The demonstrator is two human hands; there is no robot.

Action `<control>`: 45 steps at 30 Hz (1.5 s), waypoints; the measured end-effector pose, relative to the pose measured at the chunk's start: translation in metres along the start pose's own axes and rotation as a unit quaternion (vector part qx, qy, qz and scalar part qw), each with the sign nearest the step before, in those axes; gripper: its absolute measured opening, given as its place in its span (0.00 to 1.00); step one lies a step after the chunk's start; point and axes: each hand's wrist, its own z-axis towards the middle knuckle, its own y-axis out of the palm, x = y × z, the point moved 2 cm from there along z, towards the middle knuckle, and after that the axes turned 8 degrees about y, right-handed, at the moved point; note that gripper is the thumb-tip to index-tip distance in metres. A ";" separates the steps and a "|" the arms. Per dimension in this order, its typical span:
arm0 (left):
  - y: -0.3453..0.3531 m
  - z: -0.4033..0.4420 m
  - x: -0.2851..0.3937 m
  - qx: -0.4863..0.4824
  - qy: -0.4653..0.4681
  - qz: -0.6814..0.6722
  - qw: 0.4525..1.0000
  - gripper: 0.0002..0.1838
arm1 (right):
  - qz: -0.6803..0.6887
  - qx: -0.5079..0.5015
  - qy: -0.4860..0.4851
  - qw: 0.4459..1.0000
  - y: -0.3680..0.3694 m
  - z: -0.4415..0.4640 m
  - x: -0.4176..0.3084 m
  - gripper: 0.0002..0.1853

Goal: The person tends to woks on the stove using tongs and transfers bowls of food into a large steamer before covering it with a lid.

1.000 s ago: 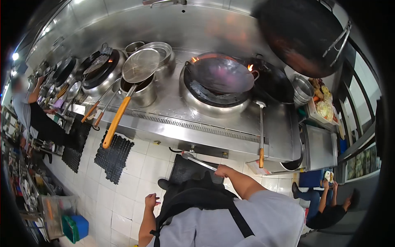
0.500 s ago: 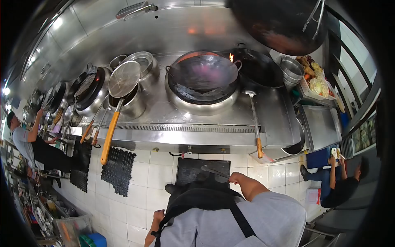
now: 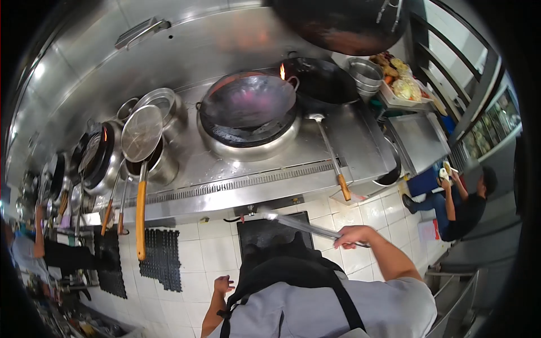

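My right hand is closed around one end of a long, narrow metal utensil. It points left over the floor mat in front of the stove, and blur hides the shape of its far end. Low at my left side, my left hand holds nothing, its fingers loosely apart. A large wok sits tilted on the burner ring ahead of me. To its right lies a spatula, its wooden handle hanging over the counter edge.
A wire strainer rests across a steel pot. Flame rises by a second dark wok. Food fills a tray at the right. One person sits at the right; another stands at the left.
My right hand has risen slightly and moved right, with more of the metal utensil now showing. My left hand's fingers have loosened. The view has turned, shifting the stove leftward.
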 end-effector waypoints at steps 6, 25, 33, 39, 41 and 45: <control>-0.018 0.021 0.002 -0.021 -0.079 0.075 0.994 0.20 | 0.315 0.259 -0.136 0.903 -0.038 -0.108 -0.004 0.18; 0.021 0.002 0.188 0.004 0.018 0.187 0.982 0.17 | 0.344 0.414 -0.249 0.805 -0.253 -0.048 0.003 0.14; 0.028 -0.018 0.193 -0.127 0.174 0.419 0.882 0.20 | 0.378 0.399 -0.319 0.773 -0.288 -0.037 0.001 0.20; 0.054 -0.002 0.192 -0.120 0.207 0.365 0.900 0.20 | 0.412 0.383 -0.335 0.756 -0.285 -0.023 0.001 0.20; 0.064 -0.005 0.196 -0.136 0.322 0.342 0.873 0.19 | 0.429 0.381 -0.319 0.754 -0.273 -0.018 0.006 0.19; 0.097 -0.016 0.220 -0.032 0.040 0.211 0.976 0.18 | 0.430 0.390 -0.336 0.742 -0.240 -0.018 0.020 0.19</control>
